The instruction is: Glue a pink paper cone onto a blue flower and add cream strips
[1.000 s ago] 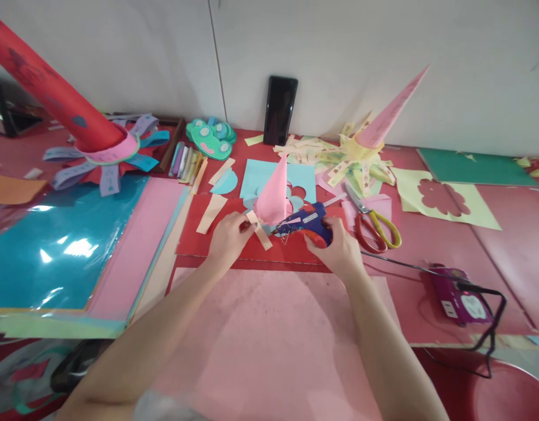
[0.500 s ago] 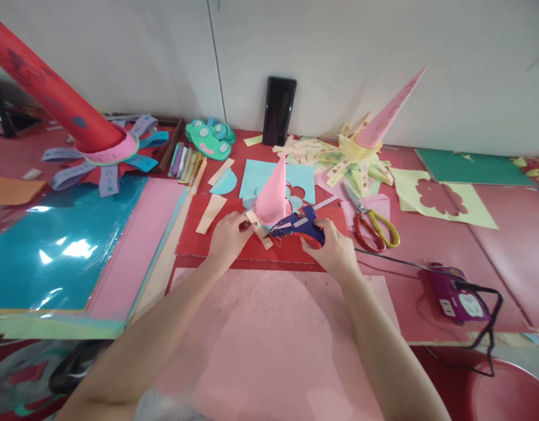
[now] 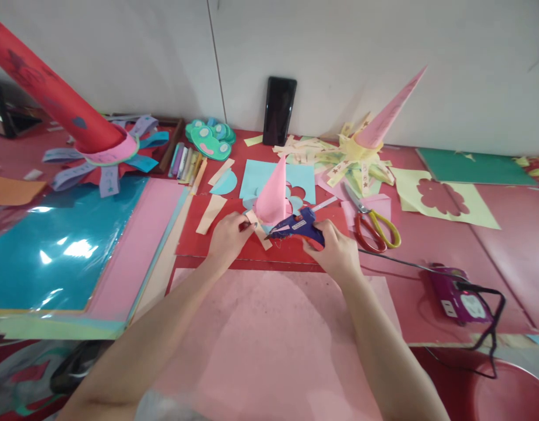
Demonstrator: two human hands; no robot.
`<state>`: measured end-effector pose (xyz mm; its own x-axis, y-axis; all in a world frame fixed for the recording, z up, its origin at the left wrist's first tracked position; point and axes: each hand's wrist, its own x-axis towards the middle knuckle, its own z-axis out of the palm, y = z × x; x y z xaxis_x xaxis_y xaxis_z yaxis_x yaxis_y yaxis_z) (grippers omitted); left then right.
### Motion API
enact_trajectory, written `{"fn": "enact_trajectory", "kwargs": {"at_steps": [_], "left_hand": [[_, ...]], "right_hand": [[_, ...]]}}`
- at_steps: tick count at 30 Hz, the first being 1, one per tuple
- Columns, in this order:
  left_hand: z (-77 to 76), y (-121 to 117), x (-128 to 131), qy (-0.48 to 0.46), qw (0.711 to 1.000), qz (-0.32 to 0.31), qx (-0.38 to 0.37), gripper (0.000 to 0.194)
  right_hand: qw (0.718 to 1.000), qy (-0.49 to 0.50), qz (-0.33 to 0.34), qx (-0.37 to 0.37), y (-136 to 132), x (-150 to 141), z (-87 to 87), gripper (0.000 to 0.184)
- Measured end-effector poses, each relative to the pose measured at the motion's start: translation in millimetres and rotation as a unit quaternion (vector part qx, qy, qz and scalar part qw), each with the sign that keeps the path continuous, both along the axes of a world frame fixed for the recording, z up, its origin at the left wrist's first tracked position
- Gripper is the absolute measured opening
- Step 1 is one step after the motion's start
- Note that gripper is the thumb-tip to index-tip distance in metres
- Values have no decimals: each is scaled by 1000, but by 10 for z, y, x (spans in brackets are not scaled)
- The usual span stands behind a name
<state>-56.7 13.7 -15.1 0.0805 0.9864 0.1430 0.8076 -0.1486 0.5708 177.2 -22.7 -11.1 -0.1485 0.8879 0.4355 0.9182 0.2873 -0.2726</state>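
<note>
My right hand (image 3: 337,250) is closed around a blue hot glue gun (image 3: 301,224), its nozzle pointing left at a cream paper strip (image 3: 264,238). The near end of that strip lies under the nozzle, while my left hand (image 3: 229,235) pinches its other end between thumb and fingers. Just behind them a pink paper cone (image 3: 273,196) stands upright on light blue paper shapes. More cream strips (image 3: 212,214) lie left of the cone, on and beside the red sheet (image 3: 194,240). Whether the nozzle touches the strip I cannot tell.
Scissors (image 3: 374,227) lie right of the glue gun, whose cord runs to a purple power box (image 3: 460,295). A phone (image 3: 280,111) leans on the wall. Finished paper cones, one red (image 3: 54,82), one pink (image 3: 390,111), stand at either side. Markers (image 3: 185,162) lie back left.
The glue gun and my right hand have shifted very slightly, with the gun's body tilting a little. My left hand keeps its place on the strip.
</note>
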Motion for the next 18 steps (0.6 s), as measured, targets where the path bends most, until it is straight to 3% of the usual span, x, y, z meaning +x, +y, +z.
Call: {"fn": "enact_trajectory", "kwargs": {"at_steps": [7, 18], "left_hand": [[39, -4, 15, -2, 999, 6, -31, 18], [4, -2, 7, -14, 999, 9, -36, 17]], "right_hand": [[1000, 17, 6, -4, 3, 11, 6, 19], [997, -35, 37, 57, -8, 41, 44, 17]]}}
